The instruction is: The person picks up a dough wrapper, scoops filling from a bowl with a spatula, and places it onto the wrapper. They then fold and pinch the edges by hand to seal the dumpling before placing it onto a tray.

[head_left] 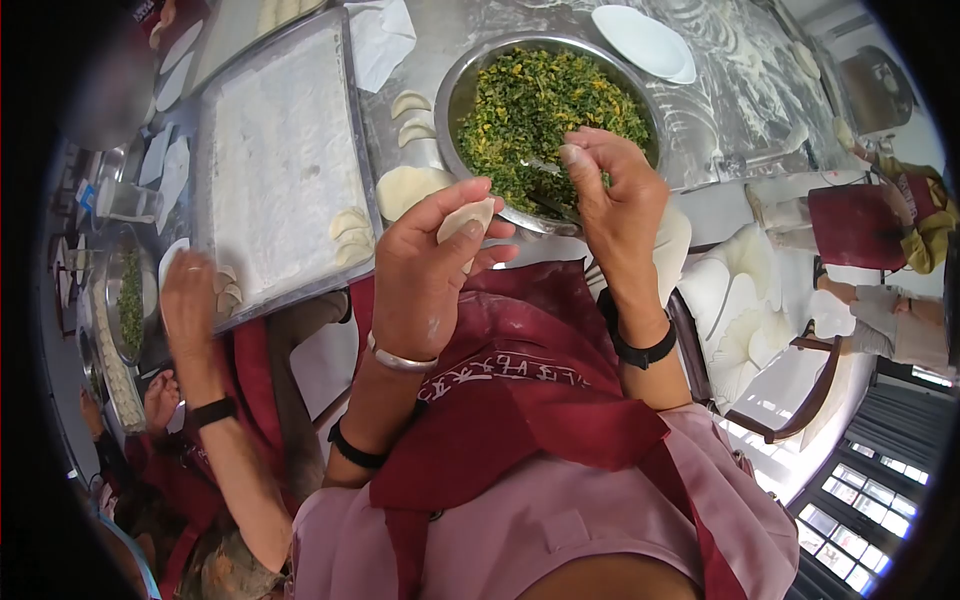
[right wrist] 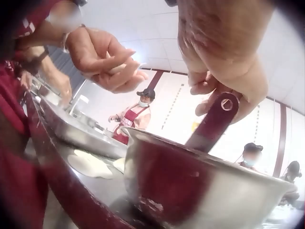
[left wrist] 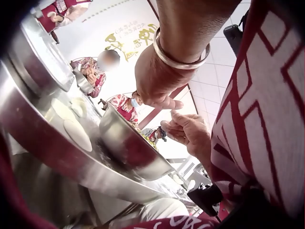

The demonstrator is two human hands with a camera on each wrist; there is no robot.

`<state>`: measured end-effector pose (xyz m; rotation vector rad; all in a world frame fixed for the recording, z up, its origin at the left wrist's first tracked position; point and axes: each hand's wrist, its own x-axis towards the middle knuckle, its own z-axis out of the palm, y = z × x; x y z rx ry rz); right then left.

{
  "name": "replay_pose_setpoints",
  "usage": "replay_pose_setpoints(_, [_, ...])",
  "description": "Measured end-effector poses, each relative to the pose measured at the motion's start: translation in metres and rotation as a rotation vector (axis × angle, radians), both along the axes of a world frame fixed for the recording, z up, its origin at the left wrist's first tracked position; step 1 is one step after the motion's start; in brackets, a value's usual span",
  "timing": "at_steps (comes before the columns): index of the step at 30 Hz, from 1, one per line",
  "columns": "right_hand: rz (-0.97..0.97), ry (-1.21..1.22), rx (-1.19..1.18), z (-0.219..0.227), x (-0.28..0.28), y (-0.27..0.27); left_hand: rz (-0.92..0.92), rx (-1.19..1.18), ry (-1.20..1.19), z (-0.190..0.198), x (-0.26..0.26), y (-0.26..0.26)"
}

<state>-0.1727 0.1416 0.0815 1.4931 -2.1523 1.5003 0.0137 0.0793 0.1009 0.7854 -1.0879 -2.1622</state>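
The left hand (head_left: 425,265) holds a folded dough piece (head_left: 466,228) between its thumb and curled fingers, left of the steel bowl's front edge. Green and yellow chopped filling (head_left: 540,110) fills much of the steel bowl (head_left: 448,120). Over the bowl's near rim is the right hand (head_left: 625,195), its thumb and index finger bent close together; whether they pinch anything is unclear. A flat metal handle (right wrist: 220,117) leans out over the bowl's rim, right beside the right hand's fingers in the right wrist view. A flat dough round (head_left: 408,190) lies left of the bowl.
A floured tray (head_left: 285,160) at the left bears several dumplings (head_left: 350,235) at its near corner. Two more dumplings (head_left: 411,104) lie between tray and bowl. White plates (head_left: 645,42) are behind the bowl. Another person's arm (head_left: 215,400) reaches in at the left.
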Motion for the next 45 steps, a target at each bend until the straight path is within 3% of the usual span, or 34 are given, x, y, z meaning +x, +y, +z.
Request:
replay_pose_setpoints(1, [-0.008,0.094,0.046,0.0,-0.002,0.0,-0.004,0.013,0.023,-0.001,-0.001,0.001])
replay_pose_setpoints(4, [0.155,-0.163,-0.023,0.015,0.016,0.005,-0.012,0.047,0.08,-0.001,-0.002,0.001])
replay_pose_setpoints(8, [0.363,-0.166,-0.125,0.022,0.036,0.011,-0.012,0.074,0.147,0.001,-0.002,0.002])
replay_pose_setpoints(15, [0.396,-0.26,-0.169,0.011,0.044,0.007,-0.016,0.056,0.17,0.004,-0.003,0.006])
replay_pose_setpoints(21, [0.386,-0.503,-0.184,0.004,0.052,0.008,-0.034,0.031,0.139,0.009,-0.004,0.009])
replay_pose_setpoints(30, [0.442,-0.464,-0.226,-0.002,0.046,0.009,-0.062,-0.001,0.143,0.017,-0.008,0.013])
replay_pose_setpoints(39, [0.414,-0.583,-0.191,0.008,0.051,0.01,-0.096,0.045,0.193,0.009,-0.007,0.011])
replay_pose_setpoints(45, [0.527,-0.583,-0.14,-0.001,0.043,0.014,-0.129,0.032,0.219,0.011,-0.008,0.012])
